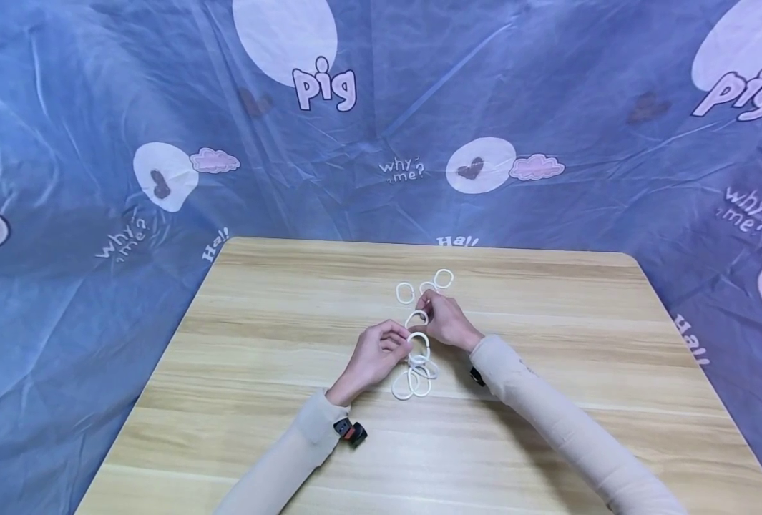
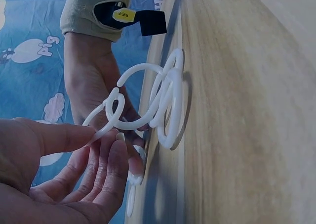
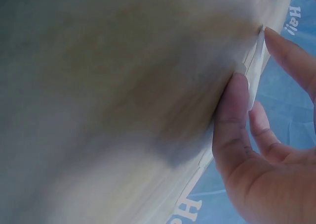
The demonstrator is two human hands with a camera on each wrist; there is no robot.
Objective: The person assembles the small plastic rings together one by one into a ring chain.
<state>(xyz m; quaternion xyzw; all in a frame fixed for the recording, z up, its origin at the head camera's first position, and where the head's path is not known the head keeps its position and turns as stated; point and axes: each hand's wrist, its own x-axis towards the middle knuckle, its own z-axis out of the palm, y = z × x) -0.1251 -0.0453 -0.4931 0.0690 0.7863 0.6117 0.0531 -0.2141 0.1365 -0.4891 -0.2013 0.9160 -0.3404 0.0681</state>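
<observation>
My left hand (image 1: 375,352) pinches one white plastic ring between thumb and fingertips, seen close in the left wrist view. Linked with it is a short chain of similar rings (image 2: 175,103), whose lower rings rest on the wooden table (image 1: 277,300). At least one ring in this chain has a gap in its loop. Farther from me, my right hand (image 1: 450,322) reaches down to the tabletop, its fingers round another white ring (image 3: 255,75). That ring is partly hidden by the fingers.
Two loose white rings lie beyond my hands, one ring (image 1: 398,293) to the left and another ring (image 1: 453,279) at the back right. A blue printed curtain (image 1: 368,200) hangs behind the table's far edge and along both sides.
</observation>
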